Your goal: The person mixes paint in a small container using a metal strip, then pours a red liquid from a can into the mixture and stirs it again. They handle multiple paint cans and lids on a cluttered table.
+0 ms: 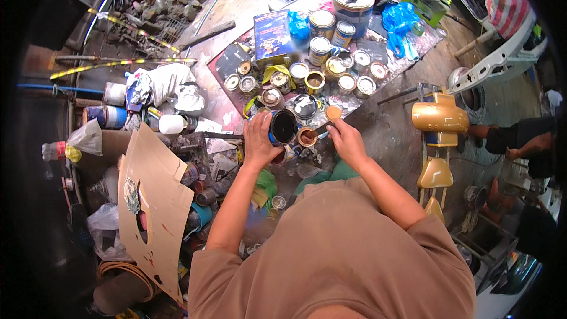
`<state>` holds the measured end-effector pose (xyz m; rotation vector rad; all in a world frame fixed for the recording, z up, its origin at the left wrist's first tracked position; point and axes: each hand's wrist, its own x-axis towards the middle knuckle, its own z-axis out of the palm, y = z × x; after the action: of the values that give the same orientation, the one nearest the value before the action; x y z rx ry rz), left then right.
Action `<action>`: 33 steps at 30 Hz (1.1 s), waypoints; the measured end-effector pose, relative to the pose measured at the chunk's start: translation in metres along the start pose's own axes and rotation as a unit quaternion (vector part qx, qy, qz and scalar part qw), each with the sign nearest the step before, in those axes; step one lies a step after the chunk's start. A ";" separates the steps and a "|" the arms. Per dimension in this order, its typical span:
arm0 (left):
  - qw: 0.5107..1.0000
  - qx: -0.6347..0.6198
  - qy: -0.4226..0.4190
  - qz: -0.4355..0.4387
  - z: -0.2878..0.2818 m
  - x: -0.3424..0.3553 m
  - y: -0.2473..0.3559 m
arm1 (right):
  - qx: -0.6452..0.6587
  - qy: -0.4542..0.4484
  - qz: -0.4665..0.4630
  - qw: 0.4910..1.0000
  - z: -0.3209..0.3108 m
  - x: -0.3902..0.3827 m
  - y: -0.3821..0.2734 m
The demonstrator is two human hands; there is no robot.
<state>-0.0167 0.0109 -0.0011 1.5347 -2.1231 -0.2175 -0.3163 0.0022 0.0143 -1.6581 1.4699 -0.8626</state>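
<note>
My left hand (pixel 258 143) is wrapped round the side of a blue paint can (pixel 283 127) with a dark inside, tilted so that its mouth shows. Just right of it stands a small open can (pixel 306 137) with brown paint in it. My right hand (pixel 349 145) is closed on a flat, dark-bladed tool (pixel 321 130), whose tip reaches to the small can's mouth. A round orange-tan piece (pixel 333 112) shows above the right fingers; I cannot tell whether it belongs to the tool. Beyond the hands is an open can with a black and white top (pixel 305 106).
Several paint cans (pixel 320 47) crowd the board ahead, near a large pail (pixel 352 0) and a blue rectangular tin (pixel 271 36). A cardboard sheet (pixel 156 207) leans at left. Gold-painted parts (pixel 440 117) stand at right, with another person's arm (pixel 528 145) beyond.
</note>
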 end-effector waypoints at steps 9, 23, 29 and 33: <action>0.998 0.053 -0.025 0.024 0.006 -0.004 0.017 | 0.004 0.001 0.003 1.000 -0.014 -0.009 -0.017; 0.988 0.108 -0.108 0.005 -0.002 -0.010 0.042 | -0.013 0.059 -0.086 0.994 -0.021 -0.018 -0.027; 0.987 0.115 -0.113 -0.001 -0.003 -0.010 0.044 | -0.016 0.049 -0.090 0.995 -0.019 -0.018 -0.027; 0.985 0.124 -0.117 0.011 -0.004 -0.009 0.047 | -0.006 0.064 -0.113 0.992 -0.020 -0.018 -0.030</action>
<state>-0.0527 0.0362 0.0190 1.6942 -2.4256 -0.1335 -0.3206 0.0206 0.0498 -1.8323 1.3893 -1.1037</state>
